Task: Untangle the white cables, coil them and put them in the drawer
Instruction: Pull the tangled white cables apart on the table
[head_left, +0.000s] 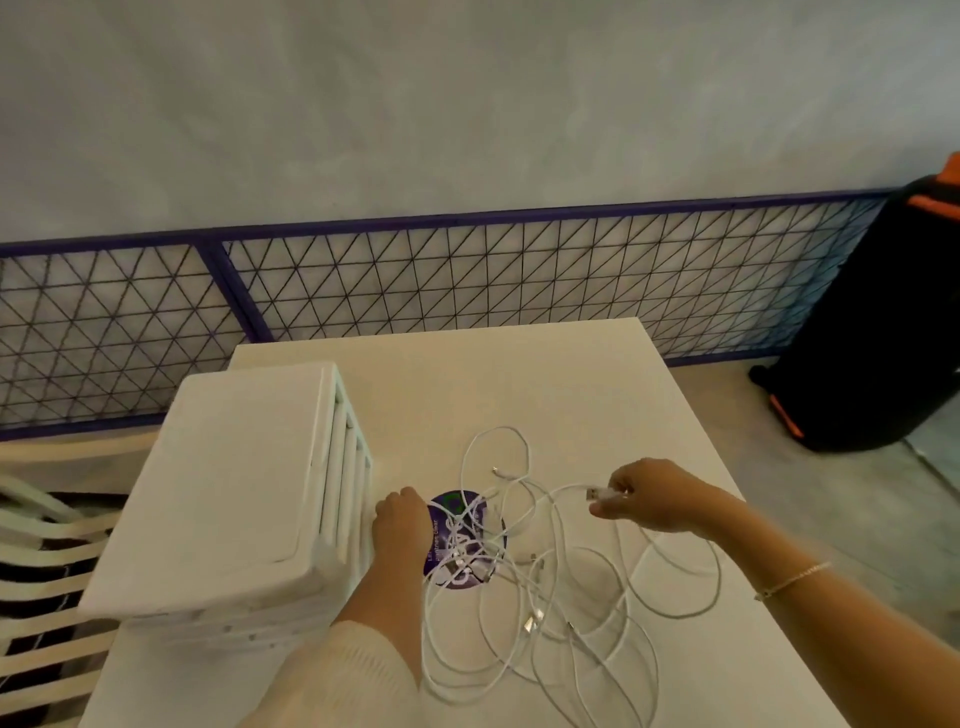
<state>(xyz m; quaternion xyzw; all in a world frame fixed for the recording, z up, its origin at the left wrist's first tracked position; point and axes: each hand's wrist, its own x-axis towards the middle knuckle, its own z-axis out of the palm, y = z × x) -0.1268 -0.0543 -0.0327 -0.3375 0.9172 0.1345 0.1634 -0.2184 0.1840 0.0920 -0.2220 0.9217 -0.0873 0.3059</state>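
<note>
On desk (519, 374) — right hand (649, 496) pinching USB plug (597, 493), tangled white cables (519, 571) trailing left-down; left hand (402, 525) curled, grip unclear.

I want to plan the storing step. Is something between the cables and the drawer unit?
Yes. The left hand rests on the table between the white cables and the drawer unit; its drawers all look shut.

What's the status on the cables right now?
Right hand pinching a USB plug. Left hand down beside drawer unit. White cables tangled on table. Drawers shut.
</note>
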